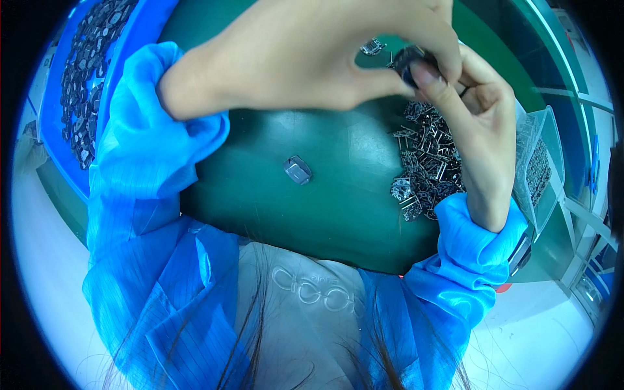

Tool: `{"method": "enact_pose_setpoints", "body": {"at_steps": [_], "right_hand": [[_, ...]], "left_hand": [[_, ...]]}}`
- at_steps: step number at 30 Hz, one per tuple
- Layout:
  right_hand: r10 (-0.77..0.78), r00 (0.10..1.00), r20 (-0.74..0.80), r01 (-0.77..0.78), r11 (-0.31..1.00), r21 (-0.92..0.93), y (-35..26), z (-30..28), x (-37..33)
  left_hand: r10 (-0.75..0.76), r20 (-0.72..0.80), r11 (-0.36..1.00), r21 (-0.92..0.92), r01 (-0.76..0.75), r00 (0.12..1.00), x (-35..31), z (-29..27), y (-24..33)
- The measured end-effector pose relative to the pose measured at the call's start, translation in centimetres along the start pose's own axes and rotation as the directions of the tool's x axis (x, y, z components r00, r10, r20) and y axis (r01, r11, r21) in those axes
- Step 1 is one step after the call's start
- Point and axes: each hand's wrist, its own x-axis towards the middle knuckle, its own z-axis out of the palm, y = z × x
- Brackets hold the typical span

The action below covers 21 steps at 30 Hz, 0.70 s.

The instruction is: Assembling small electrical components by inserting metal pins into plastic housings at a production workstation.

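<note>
In front of me, above the green tabletop (260,208), both of my hands meet on a small dark rounded part (406,63). My left hand (318,55) reaches across from the left, its thumb and fingers closed round the part and slightly blurred. The thumb of my right hand (481,123) presses on the same part, with its other fingers curled behind. My fingers cover much of it, so its exact kind is hidden. Beneath the right hand spreads a pile of small dark metal parts (429,159). A single grey, squarish, case-like piece (298,169) lies nearer my body.
At the left stands a blue bin (120,65) with many small dark case-like pieces. A clear plastic tray (539,175) of tiny parts is by my right wrist. Another small metal piece (372,47) lies beyond my left hand.
</note>
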Motion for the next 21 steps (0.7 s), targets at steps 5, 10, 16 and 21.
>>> {"method": "enact_pose_setpoints", "body": {"at_steps": [5, 10, 16, 21], "right_hand": [[-0.146, 0.938, -0.313, -0.036, 0.860, -0.509, 2.1, -1.6, 1.1], [-0.379, 0.923, 0.060, 0.285, 0.573, -0.768, 3.7, -0.3, 1.9], [-0.388, 0.918, 0.084, 0.294, 0.521, -0.801, 4.2, 0.4, 2.9], [-0.383, 0.915, 0.125, 0.320, 0.504, -0.802, 3.4, 1.1, 2.5]], "left_hand": [[-0.336, 0.081, 0.934, 0.158, 0.321, 0.938, 1.6, -2.1, -7.9], [-0.605, 0.007, 0.778, 0.217, 0.590, 0.796, -2.5, -4.3, -15.7], [-0.472, 0.090, 0.834, 0.369, 0.411, 0.877, -3.1, -5.5, -13.0], [-0.780, 0.577, 0.616, 0.640, 0.460, 0.242, 0.1, -10.7, 0.0]]}}
